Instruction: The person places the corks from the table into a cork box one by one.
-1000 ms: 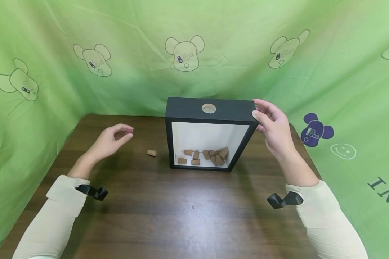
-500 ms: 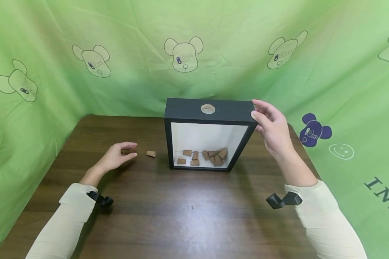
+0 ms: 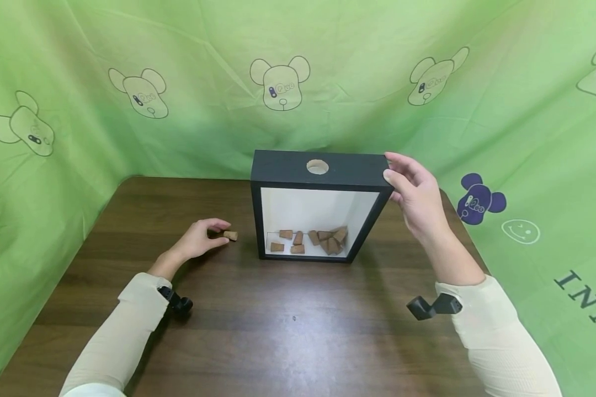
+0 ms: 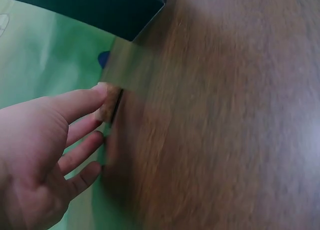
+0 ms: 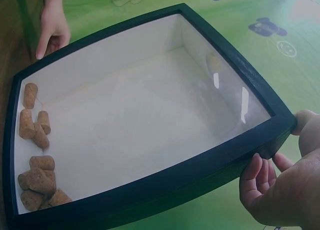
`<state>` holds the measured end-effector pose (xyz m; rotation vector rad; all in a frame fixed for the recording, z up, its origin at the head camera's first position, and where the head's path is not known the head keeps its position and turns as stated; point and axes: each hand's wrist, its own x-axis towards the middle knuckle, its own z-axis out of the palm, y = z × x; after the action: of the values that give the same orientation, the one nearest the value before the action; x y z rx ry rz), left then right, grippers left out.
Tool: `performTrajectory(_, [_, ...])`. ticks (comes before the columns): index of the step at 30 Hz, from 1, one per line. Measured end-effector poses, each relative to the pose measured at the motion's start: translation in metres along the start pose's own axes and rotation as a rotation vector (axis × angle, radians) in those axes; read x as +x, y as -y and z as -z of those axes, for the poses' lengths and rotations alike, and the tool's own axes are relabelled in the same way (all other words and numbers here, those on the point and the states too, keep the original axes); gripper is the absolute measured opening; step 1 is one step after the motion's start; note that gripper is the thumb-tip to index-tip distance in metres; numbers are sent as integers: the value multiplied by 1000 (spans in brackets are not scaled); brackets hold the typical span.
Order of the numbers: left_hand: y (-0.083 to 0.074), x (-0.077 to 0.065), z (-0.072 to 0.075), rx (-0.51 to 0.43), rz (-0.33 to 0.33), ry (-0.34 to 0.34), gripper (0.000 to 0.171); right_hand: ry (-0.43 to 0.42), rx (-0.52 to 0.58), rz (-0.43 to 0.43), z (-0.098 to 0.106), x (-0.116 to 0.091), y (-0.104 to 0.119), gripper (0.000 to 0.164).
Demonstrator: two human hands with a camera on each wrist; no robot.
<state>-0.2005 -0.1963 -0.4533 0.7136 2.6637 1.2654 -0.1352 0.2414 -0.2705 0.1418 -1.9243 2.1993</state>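
Near the table's middle, my left hand has its thumb and index finger on either side of a lone tapered cork, pinching it. The left wrist view shows the thumb tip overlapping this cork, the other fingers loosely bent. A black-framed box stands upright to the right, with a clear front, a white inside and a round hole on top. Several corks lie at its bottom. My right hand grips the box's upper right corner, thumb in front; the right wrist view shows its fingers along the frame.
The brown wooden table runs under both forearms. A green curtain with printed bear heads hangs behind the table and along both sides. Small black cameras sit on both wrists.
My left hand has moved right and down across the table to the lone cork, its thumb and index finger now around it. The right hand keeps its grip on the box corner.
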Motion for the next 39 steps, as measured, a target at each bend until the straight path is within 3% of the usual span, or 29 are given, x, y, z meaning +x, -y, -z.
performTrajectory(11, [-5, 13, -14, 55, 2, 20, 28, 14, 21, 13, -1, 0, -1, 36])
performTrajectory(20, [-9, 14, -12, 81, -45, 17, 22, 12, 23, 12, -1, 0, 0, 39])
performTrajectory(27, [-27, 17, 9, 114, -90, -18, 25, 12, 13, 8, -1, 0, 0, 37])
performTrajectory(39, [-83, 29, 65, 212, -146, -31, 29, 14, 9, 13, 0, -1, 1, 35])
